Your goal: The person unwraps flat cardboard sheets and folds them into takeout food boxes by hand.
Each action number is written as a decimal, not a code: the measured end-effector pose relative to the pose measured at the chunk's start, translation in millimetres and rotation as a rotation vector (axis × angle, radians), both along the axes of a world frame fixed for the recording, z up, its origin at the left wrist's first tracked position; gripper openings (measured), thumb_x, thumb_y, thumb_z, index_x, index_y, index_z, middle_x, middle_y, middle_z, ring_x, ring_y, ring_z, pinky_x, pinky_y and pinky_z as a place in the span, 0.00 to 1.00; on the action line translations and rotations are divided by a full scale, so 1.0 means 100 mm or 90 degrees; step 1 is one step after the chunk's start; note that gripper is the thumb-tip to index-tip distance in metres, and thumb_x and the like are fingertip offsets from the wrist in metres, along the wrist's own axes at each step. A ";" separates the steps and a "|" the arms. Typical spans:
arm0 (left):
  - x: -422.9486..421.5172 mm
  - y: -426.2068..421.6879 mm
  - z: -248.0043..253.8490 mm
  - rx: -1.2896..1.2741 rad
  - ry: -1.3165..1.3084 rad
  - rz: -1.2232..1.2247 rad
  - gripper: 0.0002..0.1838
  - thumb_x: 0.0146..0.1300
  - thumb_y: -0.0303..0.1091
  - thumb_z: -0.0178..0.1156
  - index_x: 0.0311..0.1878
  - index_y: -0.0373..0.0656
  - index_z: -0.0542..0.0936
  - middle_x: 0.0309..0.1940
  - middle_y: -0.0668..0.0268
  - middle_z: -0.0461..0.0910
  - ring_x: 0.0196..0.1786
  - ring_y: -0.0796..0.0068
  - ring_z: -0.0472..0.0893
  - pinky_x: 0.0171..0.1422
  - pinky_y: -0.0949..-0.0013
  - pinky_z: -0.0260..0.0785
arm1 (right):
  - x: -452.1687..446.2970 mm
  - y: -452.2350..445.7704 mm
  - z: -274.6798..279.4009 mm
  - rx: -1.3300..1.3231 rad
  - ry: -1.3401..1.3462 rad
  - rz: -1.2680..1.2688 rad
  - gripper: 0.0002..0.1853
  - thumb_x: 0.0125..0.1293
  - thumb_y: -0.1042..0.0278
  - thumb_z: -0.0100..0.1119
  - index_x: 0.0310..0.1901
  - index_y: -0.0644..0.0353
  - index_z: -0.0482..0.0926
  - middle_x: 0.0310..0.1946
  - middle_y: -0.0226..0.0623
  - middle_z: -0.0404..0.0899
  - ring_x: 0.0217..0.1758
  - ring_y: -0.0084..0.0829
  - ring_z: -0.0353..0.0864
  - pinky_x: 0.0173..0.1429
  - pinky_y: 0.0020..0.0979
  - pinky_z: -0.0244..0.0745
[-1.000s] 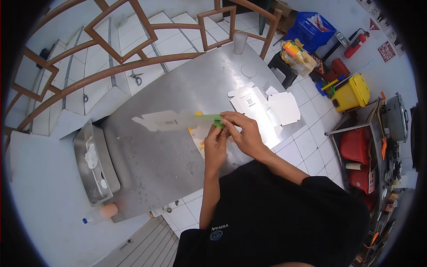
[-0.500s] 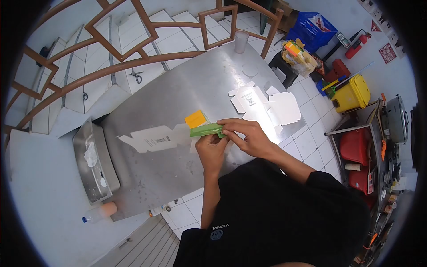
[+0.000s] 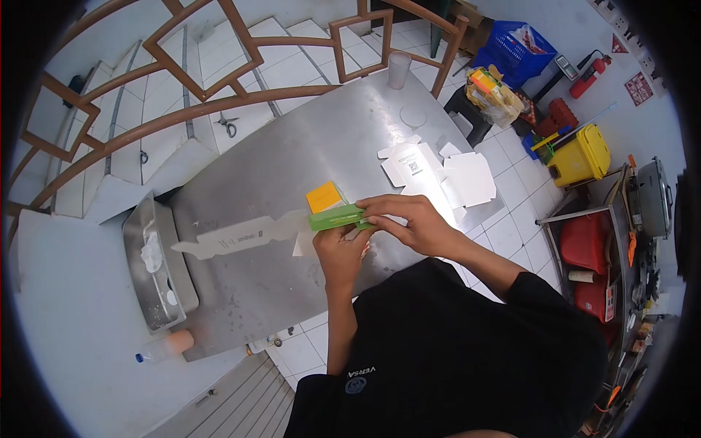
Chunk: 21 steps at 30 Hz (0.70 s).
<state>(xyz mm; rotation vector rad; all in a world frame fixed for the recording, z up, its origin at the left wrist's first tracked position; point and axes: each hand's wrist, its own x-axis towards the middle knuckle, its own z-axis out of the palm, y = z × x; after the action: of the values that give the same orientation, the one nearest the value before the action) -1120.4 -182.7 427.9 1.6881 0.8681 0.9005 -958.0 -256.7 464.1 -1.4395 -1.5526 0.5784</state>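
A partly folded carton with a green panel [image 3: 337,218] is held up over the steel table [image 3: 241,299]. Its long grey-white flap [image 3: 244,237], printed with small text, stretches out to the left. My left hand [image 3: 341,252] grips the carton from below, its fingers partly hidden. From the right, my right hand [image 3: 409,219] pinches the green panel's end between thumb and fingers. Just behind the carton sits a small orange-yellow box [image 3: 325,197], partly covered by it. Flattened white cartons [image 3: 415,169] with printed codes lie on the table to the right of my hands.
A clear cup [image 3: 398,69] stands at the table's far corner. On the left are a steel basin [image 3: 186,281] and a bottle of orange liquid [image 3: 171,344]. A brown railing [image 3: 219,106] runs behind the table. Scissors [image 3: 228,127] lie on the stairs.
The carton has turned slightly in my hands, showing more of the green panel. Its long flap has swung lower and further left, seen more edge-on.
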 end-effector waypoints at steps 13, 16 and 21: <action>-0.06 -0.06 -0.10 -0.250 -0.303 -0.082 0.15 0.59 0.16 0.71 0.49 0.30 0.82 0.39 0.58 0.87 0.41 0.71 0.88 0.51 0.70 0.82 | 0.03 -0.06 0.19 -0.019 0.002 0.062 0.07 0.69 0.78 0.62 0.45 0.65 0.84 0.56 0.43 0.83 0.53 0.41 0.87 0.58 0.38 0.82; -0.05 -0.11 -0.15 -0.234 -0.324 -0.058 0.14 0.59 0.16 0.71 0.49 0.30 0.82 0.39 0.59 0.87 0.40 0.71 0.88 0.50 0.70 0.82 | 0.05 -0.07 0.23 -0.023 -0.011 0.081 0.07 0.68 0.78 0.62 0.45 0.65 0.84 0.57 0.43 0.83 0.53 0.41 0.87 0.58 0.38 0.83; -0.04 -0.12 0.05 -0.181 -0.285 -0.008 0.13 0.60 0.15 0.70 0.48 0.29 0.83 0.39 0.59 0.87 0.41 0.72 0.87 0.50 0.70 0.81 | 0.01 -0.15 0.32 -0.018 -0.064 0.068 0.09 0.67 0.79 0.63 0.48 0.65 0.83 0.58 0.44 0.82 0.51 0.41 0.88 0.55 0.37 0.84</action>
<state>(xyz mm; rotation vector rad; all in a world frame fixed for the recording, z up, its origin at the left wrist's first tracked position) -1124.7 -194.4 433.0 1.1833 0.6435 1.0400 -957.3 -271.3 496.0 -1.4328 -1.7142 0.6007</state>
